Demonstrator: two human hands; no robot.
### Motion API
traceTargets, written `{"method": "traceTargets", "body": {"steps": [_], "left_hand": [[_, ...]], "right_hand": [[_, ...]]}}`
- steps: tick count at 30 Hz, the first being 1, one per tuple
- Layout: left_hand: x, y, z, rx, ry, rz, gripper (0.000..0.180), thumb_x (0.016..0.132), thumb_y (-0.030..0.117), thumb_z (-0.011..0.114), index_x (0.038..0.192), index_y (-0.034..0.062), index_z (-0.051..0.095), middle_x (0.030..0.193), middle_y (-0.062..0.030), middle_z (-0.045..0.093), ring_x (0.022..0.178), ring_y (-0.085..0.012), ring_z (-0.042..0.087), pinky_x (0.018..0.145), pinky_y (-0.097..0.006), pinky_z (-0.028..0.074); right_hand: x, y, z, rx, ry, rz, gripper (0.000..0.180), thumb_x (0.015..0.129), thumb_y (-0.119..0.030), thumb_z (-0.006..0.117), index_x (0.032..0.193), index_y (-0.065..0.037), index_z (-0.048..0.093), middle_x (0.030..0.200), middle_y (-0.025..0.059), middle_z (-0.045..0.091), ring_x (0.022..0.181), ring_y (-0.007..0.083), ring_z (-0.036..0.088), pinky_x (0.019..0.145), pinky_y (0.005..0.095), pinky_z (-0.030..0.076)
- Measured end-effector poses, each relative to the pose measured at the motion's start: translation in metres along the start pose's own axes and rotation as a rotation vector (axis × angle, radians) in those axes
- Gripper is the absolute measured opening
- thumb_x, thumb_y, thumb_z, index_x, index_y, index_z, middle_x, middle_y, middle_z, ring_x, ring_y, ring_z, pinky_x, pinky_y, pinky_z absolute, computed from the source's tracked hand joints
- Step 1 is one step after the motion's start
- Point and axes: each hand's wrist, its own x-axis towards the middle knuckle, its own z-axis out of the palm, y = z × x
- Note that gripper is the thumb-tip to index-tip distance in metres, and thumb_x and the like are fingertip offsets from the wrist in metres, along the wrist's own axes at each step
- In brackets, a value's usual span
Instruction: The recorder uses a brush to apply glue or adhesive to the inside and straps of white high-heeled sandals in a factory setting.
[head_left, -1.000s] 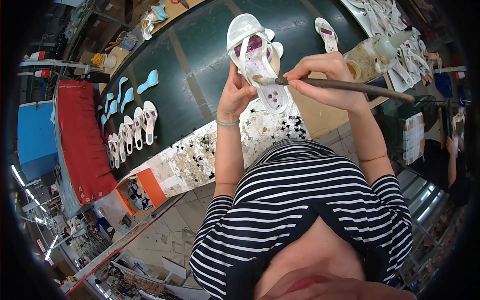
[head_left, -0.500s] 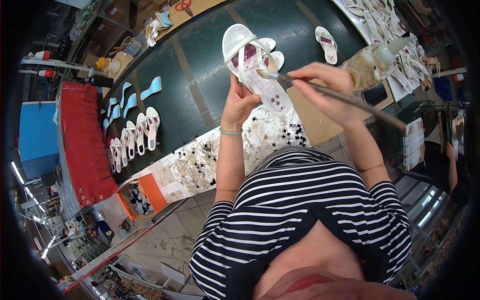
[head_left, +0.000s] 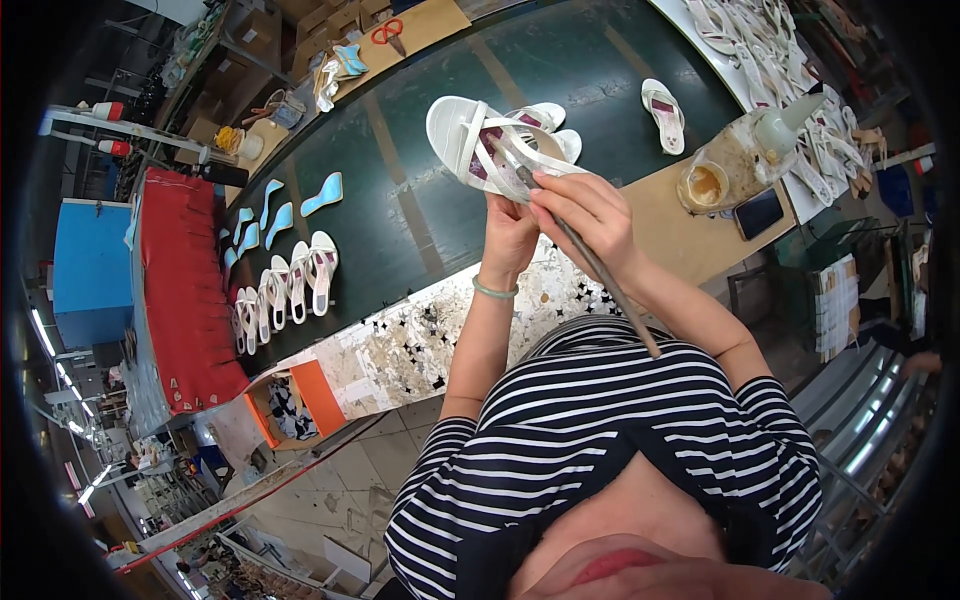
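Note:
My left hand (head_left: 510,238) holds a white strappy sandal (head_left: 450,132) from beneath, above the green belt, its toe pointing to the upper left. Purple patches show on the sandal's footbed between the crossed straps. In my right hand (head_left: 592,212) is a long-handled brush (head_left: 608,283), gripped near its head. The bristles reach in among the straps over the footbed, partly hidden by them. Right behind the held sandal, a pair of white sandals (head_left: 566,143) rests on the belt, partly covered.
A glue cup (head_left: 703,187), a pale bottle (head_left: 776,132) and a phone (head_left: 758,213) are on the right. One sandal (head_left: 663,118) lies farther off. At left stand a row of sandals (head_left: 298,280), blue pieces (head_left: 322,195), red cloth (head_left: 185,290) and an orange box (head_left: 316,390).
My right hand and the brush have moved left, bringing the bristles farther toward the sandal's toe. The held sandal has come lower, and its toe has swung to the left.

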Motion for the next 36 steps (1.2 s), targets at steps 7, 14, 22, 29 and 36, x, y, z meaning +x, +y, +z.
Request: {"method": "traceTargets", "body": {"steps": [7,14,22,29,36], "left_hand": [[-0.002,-0.009,0.01,0.087,0.095,0.112,0.081,0.087,-0.002,0.065,0.149,0.0168,0.016,0.139,-0.0069,0.045,0.12,-0.0191,0.051,0.1,-0.034,0.046],[-0.003,-0.014,0.005,0.165,0.131,0.171,0.082,0.085,-0.004,0.066,0.148,0.0165,0.017,0.141,-0.0066,0.043,0.121,-0.0189,0.05,0.102,-0.034,0.045],[-0.004,-0.011,0.002,0.178,0.154,0.181,0.086,0.079,-0.014,0.065,0.146,0.016,0.02,0.142,-0.0074,0.04,0.125,-0.0199,0.048,0.103,-0.035,0.045],[-0.007,0.001,0.015,0.107,0.11,0.152,0.082,0.076,-0.021,0.063,0.141,0.0124,0.025,0.134,-0.0111,0.045,0.119,-0.0234,0.053,0.097,-0.037,0.051],[-0.008,0.002,0.018,0.18,0.125,0.157,0.082,0.074,-0.022,0.065,0.139,0.0093,0.027,0.132,-0.0123,0.047,0.118,-0.0247,0.054,0.097,-0.039,0.051]], "right_hand": [[-0.002,-0.01,0.003,-0.086,0.018,0.035,0.023,0.07,-0.002,0.077,0.093,0.0,0.07,0.097,0.0124,0.071,0.076,0.0236,0.067,0.066,0.0319,0.05],[0.004,-0.015,-0.001,-0.07,0.026,0.087,0.019,0.071,-0.002,0.076,0.089,-0.001,0.069,0.088,0.0126,0.072,0.071,0.0238,0.067,0.065,0.0314,0.049],[0.009,-0.017,-0.017,-0.012,-0.032,0.142,0.015,0.072,-0.001,0.075,0.085,-0.002,0.067,0.083,0.0108,0.072,0.07,0.0233,0.067,0.062,0.0313,0.047],[0.008,-0.016,-0.033,0.012,-0.051,0.184,0.015,0.072,0.0,0.074,0.084,-0.002,0.066,0.081,0.0106,0.071,0.067,0.0234,0.067,0.061,0.0312,0.046],[0.004,-0.016,-0.05,0.018,-0.068,0.247,0.013,0.072,-0.001,0.075,0.083,-0.002,0.067,0.078,0.0091,0.07,0.066,0.0223,0.067,0.061,0.0309,0.046]]}}
